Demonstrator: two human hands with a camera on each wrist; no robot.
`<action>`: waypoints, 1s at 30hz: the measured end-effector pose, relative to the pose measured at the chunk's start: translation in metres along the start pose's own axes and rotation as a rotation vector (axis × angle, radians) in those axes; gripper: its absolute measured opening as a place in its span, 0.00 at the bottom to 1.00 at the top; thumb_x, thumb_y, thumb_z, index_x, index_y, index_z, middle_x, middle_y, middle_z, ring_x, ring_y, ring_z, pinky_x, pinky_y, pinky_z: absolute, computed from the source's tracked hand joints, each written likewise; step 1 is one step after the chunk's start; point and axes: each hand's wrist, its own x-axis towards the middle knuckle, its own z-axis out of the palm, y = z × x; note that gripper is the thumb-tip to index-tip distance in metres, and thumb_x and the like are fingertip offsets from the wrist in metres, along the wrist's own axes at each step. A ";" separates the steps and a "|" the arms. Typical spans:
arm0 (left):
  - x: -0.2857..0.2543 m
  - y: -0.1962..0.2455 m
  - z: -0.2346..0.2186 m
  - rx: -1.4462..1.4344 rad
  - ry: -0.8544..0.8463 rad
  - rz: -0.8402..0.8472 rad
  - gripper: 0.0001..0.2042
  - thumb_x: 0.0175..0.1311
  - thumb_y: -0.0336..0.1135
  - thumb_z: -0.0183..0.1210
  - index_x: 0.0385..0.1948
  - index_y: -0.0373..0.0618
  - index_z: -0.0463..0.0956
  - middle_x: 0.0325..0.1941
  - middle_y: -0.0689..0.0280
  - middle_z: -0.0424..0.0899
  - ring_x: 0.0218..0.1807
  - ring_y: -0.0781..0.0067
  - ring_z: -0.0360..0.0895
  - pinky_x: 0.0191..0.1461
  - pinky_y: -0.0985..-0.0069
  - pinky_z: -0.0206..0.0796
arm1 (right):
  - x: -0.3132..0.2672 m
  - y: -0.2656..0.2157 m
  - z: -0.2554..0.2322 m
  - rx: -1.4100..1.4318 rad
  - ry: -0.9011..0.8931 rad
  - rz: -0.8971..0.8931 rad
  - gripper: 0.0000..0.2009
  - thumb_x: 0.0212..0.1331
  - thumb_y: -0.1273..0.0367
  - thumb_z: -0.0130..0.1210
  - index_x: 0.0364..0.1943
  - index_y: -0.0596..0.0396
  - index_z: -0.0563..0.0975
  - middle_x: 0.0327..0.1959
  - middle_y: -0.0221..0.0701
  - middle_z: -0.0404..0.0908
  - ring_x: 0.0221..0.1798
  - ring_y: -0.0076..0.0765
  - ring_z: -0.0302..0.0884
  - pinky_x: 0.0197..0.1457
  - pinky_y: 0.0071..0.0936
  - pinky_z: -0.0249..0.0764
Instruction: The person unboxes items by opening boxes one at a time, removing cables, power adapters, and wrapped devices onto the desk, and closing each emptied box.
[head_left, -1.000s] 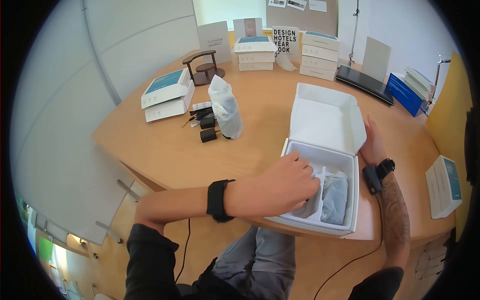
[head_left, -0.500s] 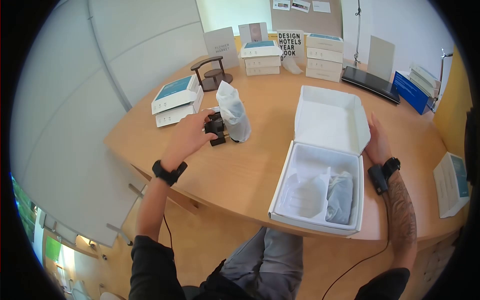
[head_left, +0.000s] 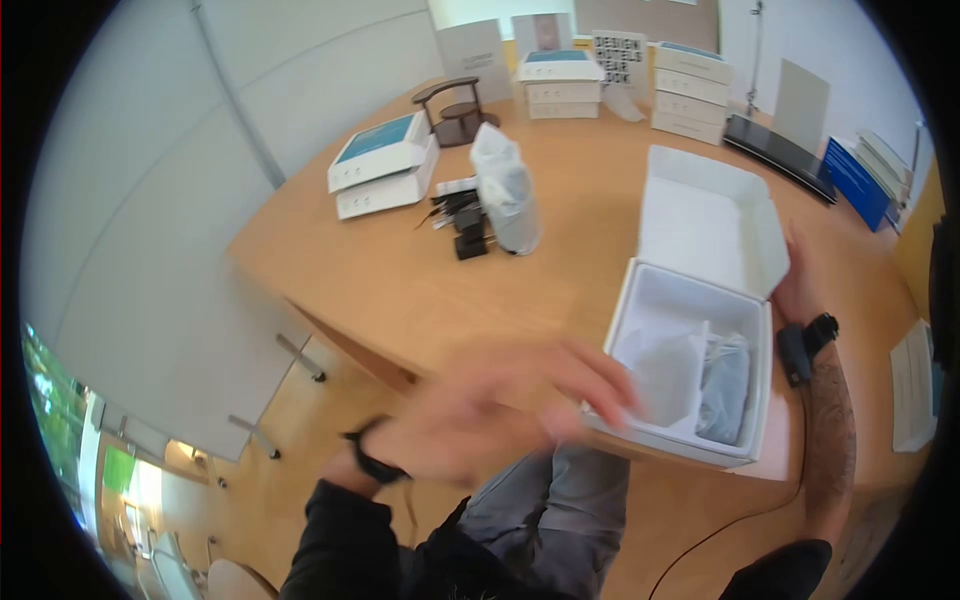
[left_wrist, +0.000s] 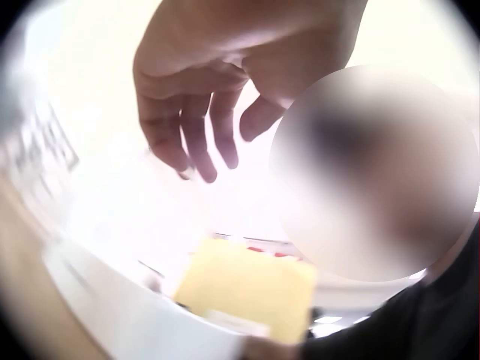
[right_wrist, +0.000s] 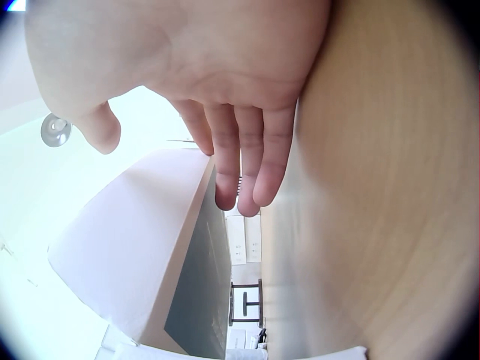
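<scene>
An open white box (head_left: 620,330) has its lid (head_left: 700,215) raised. A bagged item (head_left: 722,390) lies in the tray's right compartment; the left compartment is partly behind blurred fingers. My left hand (head_left: 510,400), motion-blurred, hovers at the box's front left corner. In the left wrist view the left hand (left_wrist: 225,75) has loosely bent, spread fingers and holds nothing. My right hand (head_left: 797,285) is at the lid's right side. The right wrist view shows the right hand (right_wrist: 202,67) with straight fingers beside the lid (right_wrist: 135,232); contact is unclear.
Left of the box stand a wrapped upright item (head_left: 508,195) and black adapters (head_left: 470,235) with cables. Stacked boxes (head_left: 385,165) sit at the left, more boxes (head_left: 690,95) at the back. A black laptop-like slab (head_left: 780,157) and blue box (head_left: 856,185) are back right.
My left hand has moved from the black adapters to the box's front left corner, leaving the adapters on the table. My right hand stays beside the lid. The head view has shifted.
</scene>
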 end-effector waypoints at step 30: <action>0.046 -0.034 0.193 -1.545 -0.439 0.478 0.14 0.73 0.31 0.51 0.46 0.26 0.77 0.55 0.48 0.79 0.64 0.56 0.70 0.69 0.64 0.57 | -0.016 -0.027 0.105 0.144 0.499 0.058 0.31 0.76 0.51 0.35 0.72 0.58 0.59 0.74 0.35 0.62 0.74 0.33 0.60 0.78 0.30 0.50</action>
